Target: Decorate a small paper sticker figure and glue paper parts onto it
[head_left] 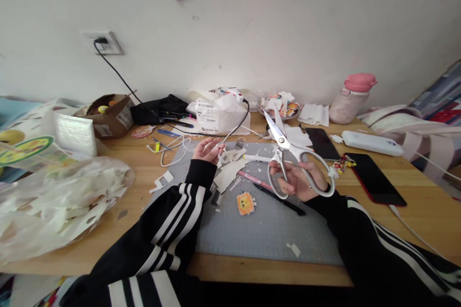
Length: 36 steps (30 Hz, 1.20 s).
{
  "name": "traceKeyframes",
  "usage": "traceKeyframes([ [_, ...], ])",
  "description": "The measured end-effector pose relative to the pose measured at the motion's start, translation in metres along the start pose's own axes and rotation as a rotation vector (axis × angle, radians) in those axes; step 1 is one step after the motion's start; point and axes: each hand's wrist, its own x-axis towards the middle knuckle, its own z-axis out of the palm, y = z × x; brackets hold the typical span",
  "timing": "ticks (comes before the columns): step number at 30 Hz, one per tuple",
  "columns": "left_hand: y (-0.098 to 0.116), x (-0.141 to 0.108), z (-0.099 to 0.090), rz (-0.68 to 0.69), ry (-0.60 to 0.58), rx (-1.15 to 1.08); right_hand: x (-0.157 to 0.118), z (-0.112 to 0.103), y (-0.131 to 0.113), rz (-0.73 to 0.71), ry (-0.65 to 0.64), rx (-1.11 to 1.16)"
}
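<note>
My right hand (298,180) holds silver scissors (283,141) by their looped handles, above the grey cutting mat (266,244). The blades point up and to the left, slightly apart. My left hand (209,150) is closed, its fingers curled together over the back of the mat. Something small and pale shows at its fingertips, too small to name. Beside that hand lie white paper scraps (228,172). A small orange cutout with a drawn face (245,203) rests on the mat between my arms. A black pen (281,200) and a pink pen (254,179) lie below the scissors.
On the left sit a clear bag of paper scraps (68,201) and a cardboard box (111,115). A white package (219,115) and a bowl of scraps (281,105) stand at the back. Phones (374,177), a power bank (370,143) and a pink-lidded bottle (351,100) are on the right.
</note>
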Motion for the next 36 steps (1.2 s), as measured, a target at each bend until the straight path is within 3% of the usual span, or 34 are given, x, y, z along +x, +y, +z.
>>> traceKeyframes([
  [12, -0.001, -0.008, 0.013, -0.132, -0.235, -0.077, 0.001, -0.011, -0.005, -0.035, 0.110, 0.006],
  [17, -0.004, -0.007, 0.014, -0.141, -0.219, -0.092, 0.003, -0.016, -0.006, -0.037, 0.160, 0.018],
  [26, -0.016, -0.006, 0.004, -0.127, -0.125, -0.036, 0.003, -0.012, -0.006, 0.077, 0.135, -0.008],
  [36, -0.021, -0.005, 0.005, -0.154, -0.118, 0.037, 0.004, -0.011, -0.007, 0.111, 0.142, -0.006],
])
